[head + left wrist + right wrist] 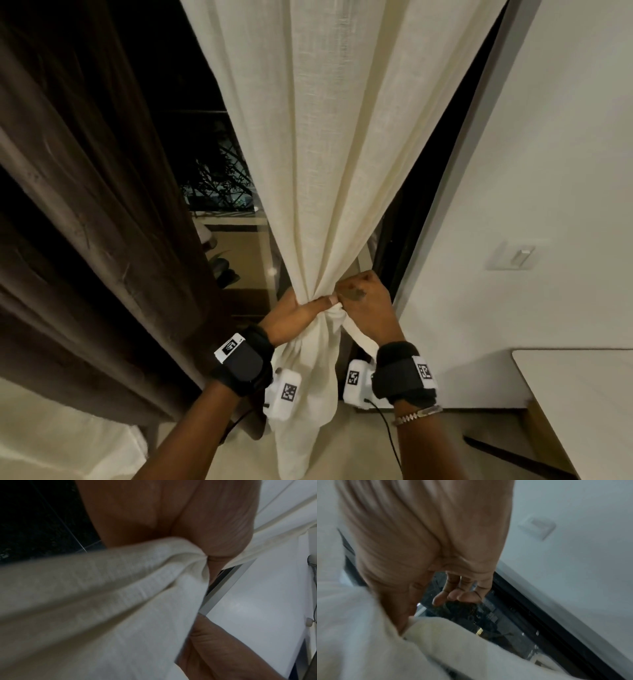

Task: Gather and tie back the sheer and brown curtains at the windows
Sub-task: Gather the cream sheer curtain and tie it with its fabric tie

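The cream sheer curtain (325, 154) hangs in the middle of the head view, bunched into a narrow waist low down. My left hand (301, 310) grips that waist from the left, thumb laid across the front. My right hand (363, 298) pinches a twisted wrap of the same fabric (334, 312) at the waist; a band of it runs down under my right wrist. The brown curtain (96, 205) hangs loose on the left. In the left wrist view my palm (171, 513) closes on the cream folds (102, 601). In the right wrist view my thumb (402, 608) meets the fabric (445, 649), other fingers loosely curled.
Dark window glass (212, 154) shows between the two curtains. A grey window frame (455, 171) and a white wall with a switch (517, 257) stand on the right. A white table corner (582, 394) juts in at the lower right.
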{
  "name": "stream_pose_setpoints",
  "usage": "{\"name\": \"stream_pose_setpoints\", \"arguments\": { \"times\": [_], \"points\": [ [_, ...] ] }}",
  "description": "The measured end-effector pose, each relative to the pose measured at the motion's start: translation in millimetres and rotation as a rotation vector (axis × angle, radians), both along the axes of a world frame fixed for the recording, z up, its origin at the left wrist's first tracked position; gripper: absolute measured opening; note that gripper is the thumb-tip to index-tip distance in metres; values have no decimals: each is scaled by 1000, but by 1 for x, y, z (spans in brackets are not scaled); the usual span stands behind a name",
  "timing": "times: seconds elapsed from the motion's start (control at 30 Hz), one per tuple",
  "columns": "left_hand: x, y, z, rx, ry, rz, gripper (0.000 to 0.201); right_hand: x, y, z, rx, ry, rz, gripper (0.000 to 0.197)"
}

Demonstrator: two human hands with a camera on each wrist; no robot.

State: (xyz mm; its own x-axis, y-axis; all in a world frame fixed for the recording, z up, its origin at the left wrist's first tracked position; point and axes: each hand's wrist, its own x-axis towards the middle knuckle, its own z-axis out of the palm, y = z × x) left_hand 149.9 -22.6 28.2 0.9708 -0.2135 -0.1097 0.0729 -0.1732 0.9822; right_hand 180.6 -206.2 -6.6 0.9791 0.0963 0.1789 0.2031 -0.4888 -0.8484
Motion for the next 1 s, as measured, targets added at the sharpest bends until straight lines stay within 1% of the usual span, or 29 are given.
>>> {"name": "stream_pose_setpoints", "arguments": {
  "times": [0.03, 0.07, 0.1, 0.13, 0.2, 0.27, 0.33, 0.4, 0.47, 0.5, 0.53, 0.57, 0.63, 0.67, 0.7, 0.73, 0.77, 0.8, 0.87, 0.9, 0.97, 1.0],
  "points": [
    [0, 1, 1, -17, 1, 28, 30, 0, 7, -1, 40, -1, -13, 9],
    [-1, 3, 2, -36, 7, 48, 31, 0, 11, -1, 96, 19, -22, 17],
    [0, 4, 1, -58, 20, 63, 35, 0, 14, -2, 161, 53, -26, 22],
    [-1, 5, 2, -72, 32, 67, 39, -1, 16, -3, 239, 112, -20, 21],
    [1, 7, -1, -104, 44, 75, 39, -6, 18, 0, 387, 242, 26, 15],
    [1, 7, 0, -118, 38, 105, 33, -14, 16, 4, 500, 357, 124, 23],
    [3, 7, -1, -122, 37, 134, 38, -20, 11, 5, 525, 428, 252, 42],
    [5, 7, -2, -98, 34, 139, 50, -23, 8, 5, 495, 436, 344, 57],
    [6, 4, -5, -52, 28, 137, 71, -26, 14, 4, 463, 399, 360, 68],
    [8, 3, -7, -8, 27, 150, 78, -27, 19, 2, 457, 379, 359, 73],
    [7, 1, -6, 55, 23, 163, 78, -29, 24, 1, 474, 370, 365, 79],
    [7, -1, -3, 112, 26, 164, 69, -31, 27, 1, 522, 383, 377, 86],
    [3, -3, 2, 213, 33, 116, 38, -32, 28, 0, 624, 436, 433, 99],
    [3, -2, 6, 288, -4, 74, 27, -32, 28, 0, 606, 446, 460, 105],
    [4, 0, 6, 372, -61, 19, 28, -32, 29, 1, 533, 432, 465, 110],
    [4, 2, 8, 454, -110, -34, 37, -31, 32, 1, 448, 407, 437, 111],
    [5, 4, 10, 530, -124, -77, 46, -30, 36, 0, 386, 373, 385, 109],
    [6, 5, 15, 593, -111, -112, 51, -30, 41, 0, 363, 336, 332, 103],
    [10, 9, 19, 632, -85, -190, 53, -29, 49, 1, 375, 267, 252, 85],
    [12, 11, 19, 598, -75, -225, 50, -28, 51, 0, 382, 233, 210, 73],
    [14, 17, 13, 465, -32, -264, 38, -26, 49, 1, 385, 172, 110, 51],
    [15, 21, 7, 394, -25, -267, 40, -26, 47, 0, 392, 156, 74, 43]
  ]
}}
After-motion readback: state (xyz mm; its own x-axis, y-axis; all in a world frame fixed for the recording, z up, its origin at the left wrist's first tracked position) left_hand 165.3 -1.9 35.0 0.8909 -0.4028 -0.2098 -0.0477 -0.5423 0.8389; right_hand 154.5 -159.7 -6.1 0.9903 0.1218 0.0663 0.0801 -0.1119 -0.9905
